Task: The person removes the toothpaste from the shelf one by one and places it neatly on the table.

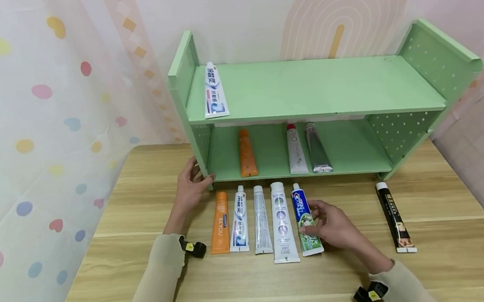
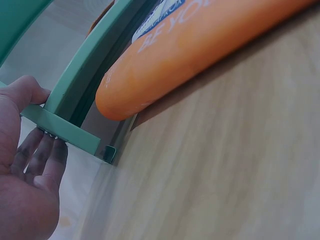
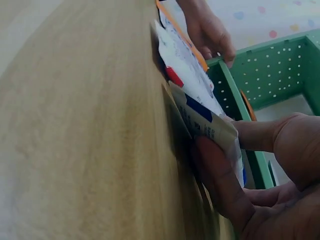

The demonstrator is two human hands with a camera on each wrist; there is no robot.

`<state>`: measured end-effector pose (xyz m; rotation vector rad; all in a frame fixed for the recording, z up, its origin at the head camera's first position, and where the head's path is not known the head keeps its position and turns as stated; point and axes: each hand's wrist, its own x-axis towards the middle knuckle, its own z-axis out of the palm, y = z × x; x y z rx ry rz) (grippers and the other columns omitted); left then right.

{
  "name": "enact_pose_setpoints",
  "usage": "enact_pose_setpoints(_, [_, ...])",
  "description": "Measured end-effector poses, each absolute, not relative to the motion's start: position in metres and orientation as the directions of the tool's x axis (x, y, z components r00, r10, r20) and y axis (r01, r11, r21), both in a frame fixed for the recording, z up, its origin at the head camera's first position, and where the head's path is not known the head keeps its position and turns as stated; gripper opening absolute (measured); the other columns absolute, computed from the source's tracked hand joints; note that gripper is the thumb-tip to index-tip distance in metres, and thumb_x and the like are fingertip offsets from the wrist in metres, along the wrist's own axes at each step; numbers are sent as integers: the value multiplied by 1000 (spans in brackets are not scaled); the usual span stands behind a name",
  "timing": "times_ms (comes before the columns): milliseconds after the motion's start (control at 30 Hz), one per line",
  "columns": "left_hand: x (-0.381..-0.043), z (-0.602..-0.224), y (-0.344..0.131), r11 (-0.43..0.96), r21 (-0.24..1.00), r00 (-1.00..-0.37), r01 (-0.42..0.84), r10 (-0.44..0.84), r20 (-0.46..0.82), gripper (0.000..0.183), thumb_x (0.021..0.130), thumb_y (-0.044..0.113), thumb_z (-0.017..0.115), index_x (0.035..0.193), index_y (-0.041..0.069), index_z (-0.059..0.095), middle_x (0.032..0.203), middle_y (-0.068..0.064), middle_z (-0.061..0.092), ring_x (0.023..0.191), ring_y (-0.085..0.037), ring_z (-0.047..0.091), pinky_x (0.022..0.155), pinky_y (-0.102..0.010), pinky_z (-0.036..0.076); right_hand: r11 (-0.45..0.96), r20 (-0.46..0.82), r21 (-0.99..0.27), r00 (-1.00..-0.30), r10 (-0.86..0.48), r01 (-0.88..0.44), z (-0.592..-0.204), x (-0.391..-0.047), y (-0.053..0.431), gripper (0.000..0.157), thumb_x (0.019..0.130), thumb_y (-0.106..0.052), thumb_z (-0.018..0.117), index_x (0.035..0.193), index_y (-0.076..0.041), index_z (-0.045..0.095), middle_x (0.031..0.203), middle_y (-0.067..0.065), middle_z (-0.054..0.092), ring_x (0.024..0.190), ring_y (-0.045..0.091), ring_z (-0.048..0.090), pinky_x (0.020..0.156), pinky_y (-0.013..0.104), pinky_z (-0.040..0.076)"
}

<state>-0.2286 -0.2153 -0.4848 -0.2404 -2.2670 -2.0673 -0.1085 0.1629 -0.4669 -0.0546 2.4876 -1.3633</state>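
My left hand [image 1: 190, 186] grips the lower left front corner of a green two-tier shelf [image 1: 270, 179]. The left wrist view has the thumb on one side of the green panel and the fingers [image 2: 52, 155] curled on the other. With thumb and fingers my right hand [image 1: 332, 224] pinches a blue and green toothpaste tube [image 1: 303, 212] at the right end of a row on the table. In the right wrist view the tube's flat end [image 3: 215, 125] sits between thumb and finger. Left of it lie a large white tube [image 1: 285, 233], a slim white tube [image 1: 261, 226], a white-and-blue tube [image 1: 239, 223] and an orange tube [image 1: 219, 225].
A black tube [image 1: 396, 219] lies apart at the table's right. The lower tier bears an orange tube [image 1: 247, 155], a white tube with red cap [image 1: 296, 151] and a grey-green tube [image 1: 318, 149]. A white-and-blue tube [image 1: 214, 93] lies on the upper tier's left.
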Motion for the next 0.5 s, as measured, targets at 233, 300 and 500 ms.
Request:
enact_pose_setpoints(233, [-229,-484,-217,86,983,-985,161,70,156,75,91,-4,68,158,14,38,156,-17,45,144,-35,47,120,-47,44,623,-208,-779,-967,-150,70,-465,-107,157,85,80,-27,89,148,0,47,95,8,61,78,18,53,57,23,47])
enact_pose_setpoints(300, [-229,-484,-217,89,983,-986,160,68,154,75,91,-4,68,157,14,39,156,-17,45,144,-35,47,120,-46,44,639,-209,-766,-967,-145,70,-465,-107,156,84,80,-28,88,148,0,47,90,7,60,76,18,53,57,24,46])
enact_pose_setpoints(500, [-229,-485,-216,89,986,-988,143,71,137,75,91,-4,68,158,15,38,157,-18,44,145,-36,45,121,-47,43,658,-243,-747,-961,-133,98,-464,-105,159,77,84,-26,85,148,-2,48,84,5,63,62,16,57,50,27,51])
